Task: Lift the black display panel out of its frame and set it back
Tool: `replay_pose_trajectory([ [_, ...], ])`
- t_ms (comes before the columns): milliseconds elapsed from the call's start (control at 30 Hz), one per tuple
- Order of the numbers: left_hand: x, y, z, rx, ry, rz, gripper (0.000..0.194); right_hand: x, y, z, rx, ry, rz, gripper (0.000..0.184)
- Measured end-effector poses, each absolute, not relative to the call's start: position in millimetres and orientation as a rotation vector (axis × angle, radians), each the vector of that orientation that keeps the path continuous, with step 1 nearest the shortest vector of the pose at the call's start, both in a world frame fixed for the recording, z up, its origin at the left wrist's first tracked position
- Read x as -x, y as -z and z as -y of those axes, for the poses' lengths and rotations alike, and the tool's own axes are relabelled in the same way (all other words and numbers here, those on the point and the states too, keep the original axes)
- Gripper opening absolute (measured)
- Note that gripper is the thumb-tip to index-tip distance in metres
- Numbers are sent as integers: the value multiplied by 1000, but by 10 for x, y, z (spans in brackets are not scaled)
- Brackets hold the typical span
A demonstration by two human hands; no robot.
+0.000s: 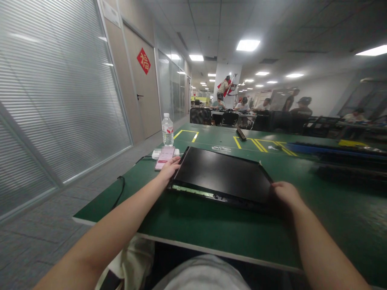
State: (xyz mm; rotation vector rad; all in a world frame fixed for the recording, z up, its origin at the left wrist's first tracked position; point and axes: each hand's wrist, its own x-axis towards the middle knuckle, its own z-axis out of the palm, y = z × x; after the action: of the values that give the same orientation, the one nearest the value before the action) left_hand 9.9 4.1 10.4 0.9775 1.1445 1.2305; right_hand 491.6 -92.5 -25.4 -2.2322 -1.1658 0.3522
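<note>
1. The table (193, 225) offers a open lane between its near edge and the black panel (223, 173).
2. Phone (163, 159) and bottle (167, 131) obstruct the panel's left side.
3. Beyond it, small silvery pieces (221, 148) interrupt an otherwise passable strip.

So, taking the display panel (225, 173) as the clock centre and 12 as straight away from the seat: phone (165, 158) at 10, near it, with the water bottle (167, 131) just beyond the phone. Cable (121, 191) at 9, by the table (193, 221) edge. Small loose bits (221, 149) on the table at 12, tape outlines (186, 131) at 11 and 1. Past the table, there's a door (146, 94) around 10 and a chair (229, 119) at 12.
</note>
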Motion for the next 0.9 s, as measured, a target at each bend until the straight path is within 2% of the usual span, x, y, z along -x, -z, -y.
replay_pose_trajectory([
  [300,-132,-193,71,-875,-1127,-1074,64,-4860,207,936,2265,-351,1164,36],
  [533,-160,-223,137,-889,-1125,-989,28,-4908,258,905,2267,-334,1190,35],
  [733,-142,-169,121,-965,-1137,-1053,30,-4939,345,861,2249,-245,1204,34],
  [900,-119,-120,71,-1019,-1127,-1043,30,-4959,357,845,2225,-307,1224,30],
])
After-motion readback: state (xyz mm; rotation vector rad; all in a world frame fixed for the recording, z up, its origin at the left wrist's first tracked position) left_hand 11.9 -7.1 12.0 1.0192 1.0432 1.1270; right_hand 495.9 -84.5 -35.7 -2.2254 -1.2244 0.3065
